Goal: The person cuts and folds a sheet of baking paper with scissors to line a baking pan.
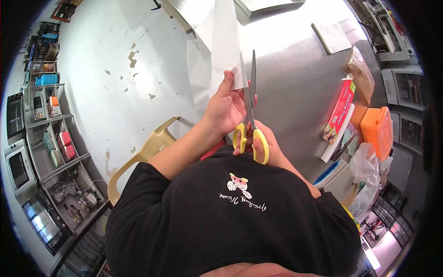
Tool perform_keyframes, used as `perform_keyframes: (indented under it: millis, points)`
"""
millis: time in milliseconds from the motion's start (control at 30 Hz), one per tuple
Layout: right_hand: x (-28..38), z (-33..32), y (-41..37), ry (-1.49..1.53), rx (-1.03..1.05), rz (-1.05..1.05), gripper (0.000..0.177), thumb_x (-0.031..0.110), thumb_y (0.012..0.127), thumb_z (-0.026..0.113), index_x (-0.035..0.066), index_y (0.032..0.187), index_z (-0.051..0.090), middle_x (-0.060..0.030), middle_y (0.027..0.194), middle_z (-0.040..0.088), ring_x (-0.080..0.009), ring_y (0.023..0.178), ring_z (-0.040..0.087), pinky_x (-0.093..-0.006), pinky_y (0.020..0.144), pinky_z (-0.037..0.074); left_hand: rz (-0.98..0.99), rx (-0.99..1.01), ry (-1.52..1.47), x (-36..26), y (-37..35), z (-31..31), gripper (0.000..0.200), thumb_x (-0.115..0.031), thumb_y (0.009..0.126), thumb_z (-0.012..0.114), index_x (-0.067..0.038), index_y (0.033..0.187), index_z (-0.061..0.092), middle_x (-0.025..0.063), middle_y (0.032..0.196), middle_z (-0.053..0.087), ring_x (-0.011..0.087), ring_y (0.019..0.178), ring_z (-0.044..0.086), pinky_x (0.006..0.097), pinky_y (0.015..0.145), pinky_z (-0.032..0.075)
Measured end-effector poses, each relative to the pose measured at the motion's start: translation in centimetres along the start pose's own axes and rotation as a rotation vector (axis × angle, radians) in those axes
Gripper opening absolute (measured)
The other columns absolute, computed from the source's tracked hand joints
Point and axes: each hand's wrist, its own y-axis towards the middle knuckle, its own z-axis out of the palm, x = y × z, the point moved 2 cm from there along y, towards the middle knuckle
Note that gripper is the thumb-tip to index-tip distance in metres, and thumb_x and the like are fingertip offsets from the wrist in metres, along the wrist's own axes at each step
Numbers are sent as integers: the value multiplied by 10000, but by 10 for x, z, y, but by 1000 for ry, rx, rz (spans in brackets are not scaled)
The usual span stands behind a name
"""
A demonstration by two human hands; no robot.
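Note:
My left hand (225,111) is closed on a long strip of white paper (224,48), thumb on top and fingers beneath. The strip stretches away from me past the table's edge, beside more pale sheet material. In my right hand (271,142) is a pair of scissors (253,76) with yellow handles, its fingers through the loops. The blades are parted and point away from me. One blade overlaps the strip's right edge, while the other lies to its right. Fingertips of my left hand show just behind the blades.
On the metal table (286,69) lie a red baking paper box (339,108), a white roll (338,134), a notepad (331,38) and a wrapped brown package (360,76). An orange container (376,131) and plastic bags (364,168) stand right. A beige chair (147,147) is at left.

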Motion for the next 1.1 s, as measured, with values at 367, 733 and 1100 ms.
perform_keyframes:
  millis: [367,733,1100]
  points:
    - [4,3,0,-56,-36,-30,523,526,845,576,29,989,496,-51,792,557,-132,643,585,-251,596,468,-15,-28,21,5,-1,-2,396,-483,855,562,-157,1076,524,-11,937,597,119,908,569,334,784,492]
    - [1,2,3,-104,-52,-40,518,527,859,551,27,985,499,-48,772,549,-121,602,573,-238,561,460,-1,-20,13,2,-1,-3,358,-467,863,561,-170,1060,530,-17,930,605,116,905,572,336,787,476]
    - [4,2,7,-130,-50,-11,525,521,844,574,28,978,455,-49,776,528,-113,567,550,-212,525,451,-3,-29,-15,-3,3,-6,322,-458,864,563,-180,1023,540,-17,911,617,114,885,581,341,784,476]
